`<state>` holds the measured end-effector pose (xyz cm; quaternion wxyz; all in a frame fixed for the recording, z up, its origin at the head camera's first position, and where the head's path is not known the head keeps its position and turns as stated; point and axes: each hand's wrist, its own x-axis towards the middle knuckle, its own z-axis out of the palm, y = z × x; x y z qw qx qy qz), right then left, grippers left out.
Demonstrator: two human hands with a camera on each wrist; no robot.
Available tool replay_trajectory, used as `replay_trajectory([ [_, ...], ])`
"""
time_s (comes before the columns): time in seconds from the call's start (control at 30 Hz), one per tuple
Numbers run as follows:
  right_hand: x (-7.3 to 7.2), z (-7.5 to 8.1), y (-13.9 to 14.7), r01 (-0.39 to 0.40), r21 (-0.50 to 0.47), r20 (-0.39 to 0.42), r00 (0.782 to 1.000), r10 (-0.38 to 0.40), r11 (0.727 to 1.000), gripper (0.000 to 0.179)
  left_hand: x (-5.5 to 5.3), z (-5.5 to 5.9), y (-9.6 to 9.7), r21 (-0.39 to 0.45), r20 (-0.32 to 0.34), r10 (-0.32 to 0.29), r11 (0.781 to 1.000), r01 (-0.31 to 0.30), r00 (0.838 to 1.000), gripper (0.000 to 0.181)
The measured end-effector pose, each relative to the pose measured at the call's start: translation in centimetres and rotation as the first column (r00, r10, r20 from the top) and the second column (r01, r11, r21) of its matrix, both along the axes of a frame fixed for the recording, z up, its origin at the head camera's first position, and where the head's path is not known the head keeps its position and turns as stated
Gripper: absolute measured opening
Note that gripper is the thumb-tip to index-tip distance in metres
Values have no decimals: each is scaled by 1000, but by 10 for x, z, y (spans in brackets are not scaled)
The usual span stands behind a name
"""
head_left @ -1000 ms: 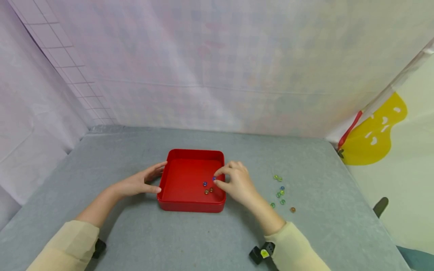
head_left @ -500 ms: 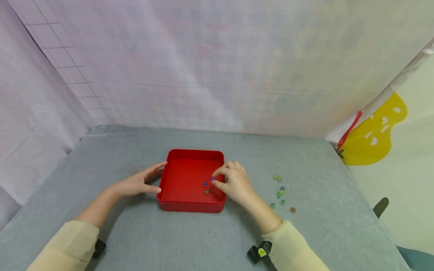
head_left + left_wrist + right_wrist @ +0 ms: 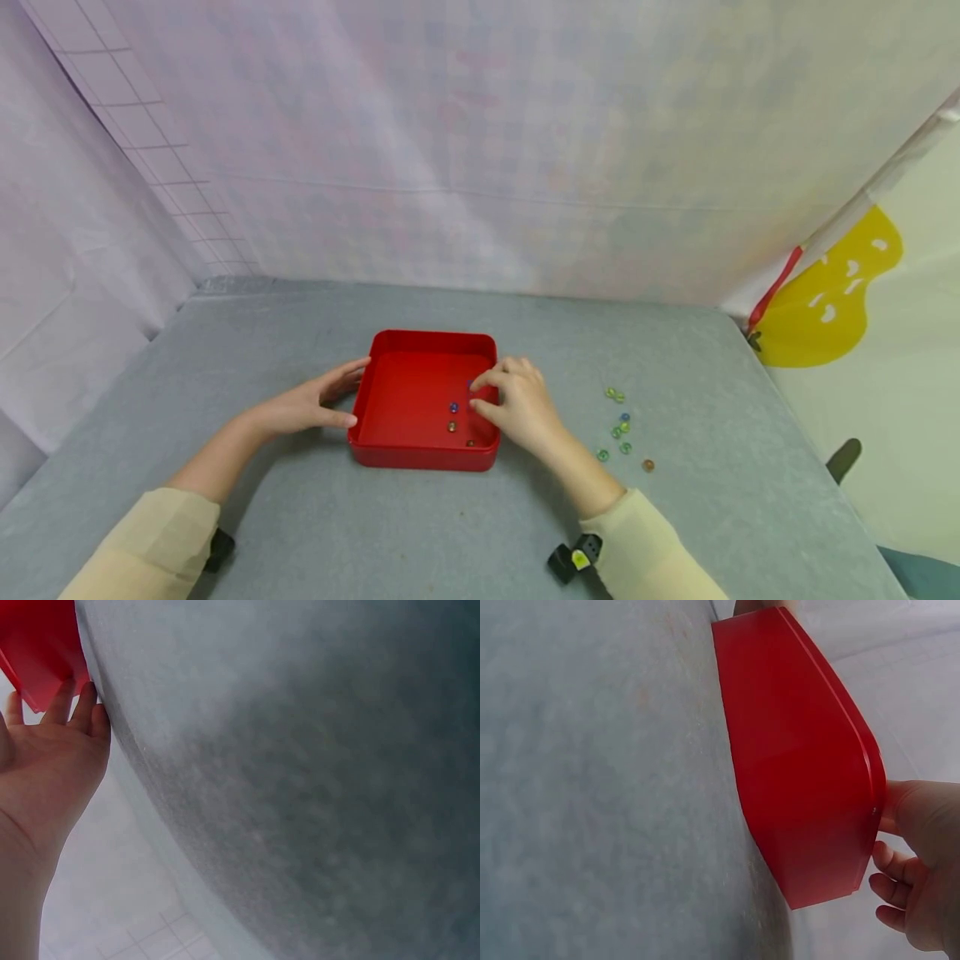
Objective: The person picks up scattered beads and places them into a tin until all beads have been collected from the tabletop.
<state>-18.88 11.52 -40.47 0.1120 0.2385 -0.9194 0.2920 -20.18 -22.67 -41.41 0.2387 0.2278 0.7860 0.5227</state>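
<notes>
A shallow red square tray [image 3: 405,387] rests on the grey cloth. Several small glass marbles lie inside it: a blue marble [image 3: 453,407], a brown marble [image 3: 452,427] and another brown marble [image 3: 470,443] by the front wall. One more blue marble [image 3: 470,385] shows beside the index fingertip of my right hand [image 3: 525,404]. That hand hangs over the tray's right rim, thumb and index finger parted with nothing between them. My left hand [image 3: 303,406] touches the tray's left side, fingers extended and thumb near the front left corner.
To the right of the tray several loose marbles lie on the cloth: yellow-green marbles [image 3: 615,395], a blue marble [image 3: 625,417], green marbles [image 3: 626,448] and a brown marble [image 3: 648,465]. A pale curtain [image 3: 480,167] hangs along the table's back edge.
My right thumb and index finger have parted and let go of a blue marble into the tray. The two brown marbles there have rolled apart, one towards the front wall. My left hand stays put.
</notes>
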Motion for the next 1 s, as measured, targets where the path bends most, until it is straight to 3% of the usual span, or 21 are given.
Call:
replay_trajectory([
  [0.4,4,4,10,-7,-28,-48,999,5,1000,14,-1,-2,-1,10,-6,-15,1000,15,1000,84],
  [1.0,15,20,29,16,-50,-18,1000,-17,999,18,-1,0,1,-11,-14,2,1000,-2,1000,84],
])
